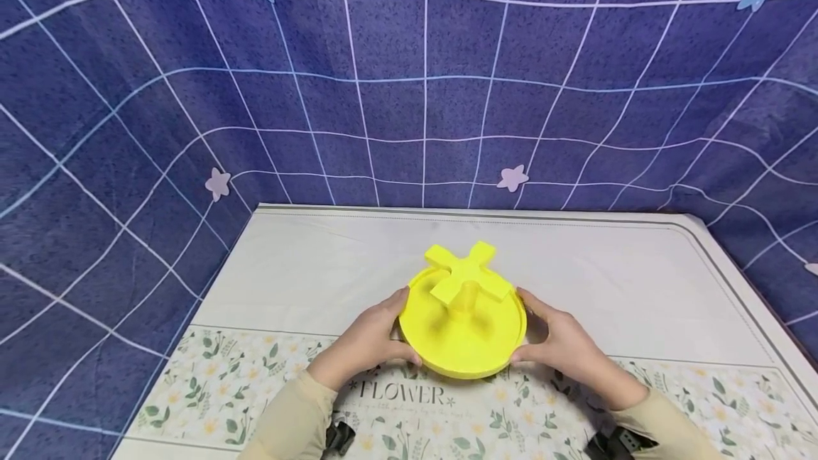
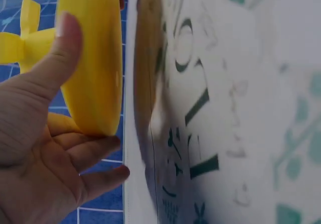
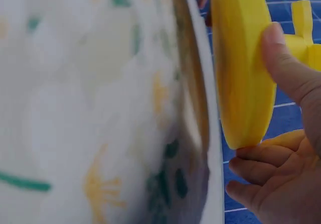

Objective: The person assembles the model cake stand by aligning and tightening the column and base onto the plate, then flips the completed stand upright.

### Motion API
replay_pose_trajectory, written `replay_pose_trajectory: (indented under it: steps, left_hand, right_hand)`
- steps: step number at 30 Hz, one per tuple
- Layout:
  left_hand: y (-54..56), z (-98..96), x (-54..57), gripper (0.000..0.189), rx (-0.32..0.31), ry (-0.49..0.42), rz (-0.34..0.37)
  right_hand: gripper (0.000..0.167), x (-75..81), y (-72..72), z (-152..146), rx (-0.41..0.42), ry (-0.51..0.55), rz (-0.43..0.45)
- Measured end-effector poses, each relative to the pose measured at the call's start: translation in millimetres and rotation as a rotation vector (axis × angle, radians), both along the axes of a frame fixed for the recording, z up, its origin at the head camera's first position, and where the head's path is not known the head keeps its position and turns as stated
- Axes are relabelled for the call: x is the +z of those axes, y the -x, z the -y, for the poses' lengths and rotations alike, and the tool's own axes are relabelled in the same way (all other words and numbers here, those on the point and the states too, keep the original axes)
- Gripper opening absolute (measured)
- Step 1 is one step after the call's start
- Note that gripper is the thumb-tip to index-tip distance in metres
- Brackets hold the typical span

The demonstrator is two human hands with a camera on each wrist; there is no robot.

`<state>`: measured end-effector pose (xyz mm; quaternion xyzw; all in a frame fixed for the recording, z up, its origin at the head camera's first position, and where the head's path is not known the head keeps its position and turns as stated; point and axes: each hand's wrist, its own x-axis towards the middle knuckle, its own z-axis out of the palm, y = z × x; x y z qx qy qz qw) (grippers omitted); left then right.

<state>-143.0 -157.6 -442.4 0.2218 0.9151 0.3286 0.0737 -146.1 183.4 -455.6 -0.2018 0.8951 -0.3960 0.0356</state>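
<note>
A yellow round dish (image 1: 434,336) has a low rim and a central post topped by a cross-shaped piece (image 1: 465,272). It is held just above the table, and both wrist views show a narrow gap under it. My left hand (image 1: 373,336) grips its left side; in the left wrist view the thumb (image 2: 65,48) lies over the rim and fingers support it beneath. On the opposite side my right hand (image 1: 562,343) grips the rim the same way, its thumb (image 3: 281,53) on the upper edge in the right wrist view. The dish's underside is mostly hidden in the head view.
Beneath lies a white table cover (image 1: 332,261) with a flower-print band (image 1: 211,382) and the word FLOWER. A dark blue cloth (image 1: 396,112) with pale grid lines and stars rises behind and at both sides. Black devices (image 1: 339,439) show near the wrists.
</note>
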Motion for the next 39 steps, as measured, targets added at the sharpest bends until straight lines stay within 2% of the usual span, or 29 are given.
replay_pose_trajectory:
  steps: [4,9,11,14,17,21,23,25,28,31,34,39]
  left_hand:
    - [-4.4,3.1,4.2,0.112,0.000,-0.133,0.032]
    - [-12.4,2.5,7.5,0.101,0.079,-0.294,0.083]
    - [-14.2,2.0,8.4,0.099,0.113,-0.349,0.071]
    - [-14.6,1.8,11.0,0.095,0.131,-0.418,0.053]
    - [-14.7,3.1,13.4,0.094,0.121,-0.447,0.056]
    - [-16.2,5.8,14.5,0.095,0.122,-0.426,0.087]
    - [-17.9,6.4,14.5,0.089,0.136,-0.420,0.100]
    - [-19.7,6.2,14.4,0.076,0.160,-0.407,0.080]
    - [-22.0,5.1,16.8,0.053,0.205,-0.372,0.005]
    - [-22.9,3.0,21.2,0.042,0.246,-0.312,-0.103]
    - [-24.0,0.5,23.8,0.037,0.257,-0.278,-0.171]
    - [-25.5,-1.5,23.2,0.035,0.261,-0.234,-0.231]
  right_hand:
    - [0.095,6.4,-2.2,-3.3,0.017,0.155,0.004]
    - [0.074,11.5,-5.5,-2.6,-0.001,0.265,0.009]
    - [0.069,12.2,-7.5,-0.3,-0.016,0.291,0.009]
    - [0.062,13.1,-10.5,4.1,-0.039,0.316,0.013]
    - [0.057,14.8,-13.3,8.0,-0.062,0.339,0.028]
    - [0.055,19.1,-17.7,11.7,-0.070,0.389,0.076]
    - [0.056,21.9,-20.2,12.4,-0.058,0.408,0.091]
    - [0.059,24.9,-22.4,11.9,-0.035,0.399,0.079]
    - [0.067,27.3,-23.7,8.8,0.019,0.395,0.028]
    - [0.069,25.2,-23.5,7.5,0.027,0.414,-0.045]
    - [0.059,19.6,-22.3,10.8,-0.027,0.454,-0.158]
    - [0.048,12.7,-19.8,18.8,-0.160,0.409,-0.435]
